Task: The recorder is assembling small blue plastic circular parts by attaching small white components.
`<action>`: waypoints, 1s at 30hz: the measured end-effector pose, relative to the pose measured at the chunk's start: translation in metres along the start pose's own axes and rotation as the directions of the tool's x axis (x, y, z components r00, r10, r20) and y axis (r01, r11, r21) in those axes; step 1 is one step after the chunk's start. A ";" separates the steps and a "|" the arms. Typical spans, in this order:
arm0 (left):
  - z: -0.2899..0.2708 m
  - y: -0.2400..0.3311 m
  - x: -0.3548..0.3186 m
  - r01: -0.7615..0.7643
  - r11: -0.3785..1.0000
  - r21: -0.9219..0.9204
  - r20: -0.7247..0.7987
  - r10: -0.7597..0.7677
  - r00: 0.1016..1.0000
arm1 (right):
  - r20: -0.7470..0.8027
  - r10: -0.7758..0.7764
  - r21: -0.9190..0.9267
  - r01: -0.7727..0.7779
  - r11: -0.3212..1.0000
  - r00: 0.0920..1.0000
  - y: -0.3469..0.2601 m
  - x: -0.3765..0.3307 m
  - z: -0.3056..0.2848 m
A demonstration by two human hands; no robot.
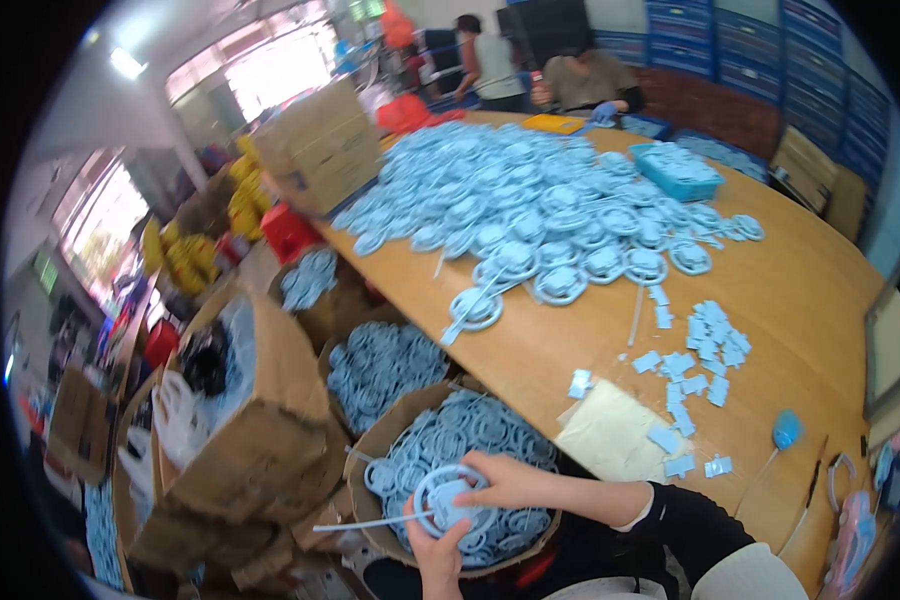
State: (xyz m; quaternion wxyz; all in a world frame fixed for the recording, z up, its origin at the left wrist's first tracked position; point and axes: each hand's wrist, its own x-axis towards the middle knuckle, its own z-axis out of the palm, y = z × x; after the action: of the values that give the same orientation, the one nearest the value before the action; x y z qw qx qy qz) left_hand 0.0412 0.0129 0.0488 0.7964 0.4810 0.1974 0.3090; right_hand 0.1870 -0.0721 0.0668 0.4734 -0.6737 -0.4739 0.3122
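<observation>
Between my hands is a light-blue round plastic part [444, 492], a ring with a flat centre and a long thin stem pointing left. My left hand [436, 548] grips its lower edge, thumb and fingers closed on it. From the right, my right hand [510, 482] pinches the ring's upper right side. Directly beneath is an open cardboard box [368, 522] filled with similar blue ring parts [470, 425]. Small flat blue pieces [715, 335] lie scattered on the wooden table [790, 300], near a cream-coloured cloth or pad [610, 430].
A large heap of blue round parts [530, 200] covers the far table, with a teal basket [678, 175] beside it. More open boxes [260, 370] stand left of the table edge. A person [585, 80] sits across the table; another person [490, 65] stands behind.
</observation>
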 end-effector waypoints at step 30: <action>-0.007 0.005 -0.006 0.131 0.871 0.474 -0.053 -0.120 0.991 | 0.023 0.022 -0.197 -0.017 0.980 0.999 -0.010 -0.006 -0.002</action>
State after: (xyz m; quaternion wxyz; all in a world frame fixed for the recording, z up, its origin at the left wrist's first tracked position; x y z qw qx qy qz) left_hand 0.0308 0.0155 0.0503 0.6698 0.6448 0.3067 0.2040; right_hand 0.1832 -0.0778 0.0766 0.3952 -0.7180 -0.5016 0.2769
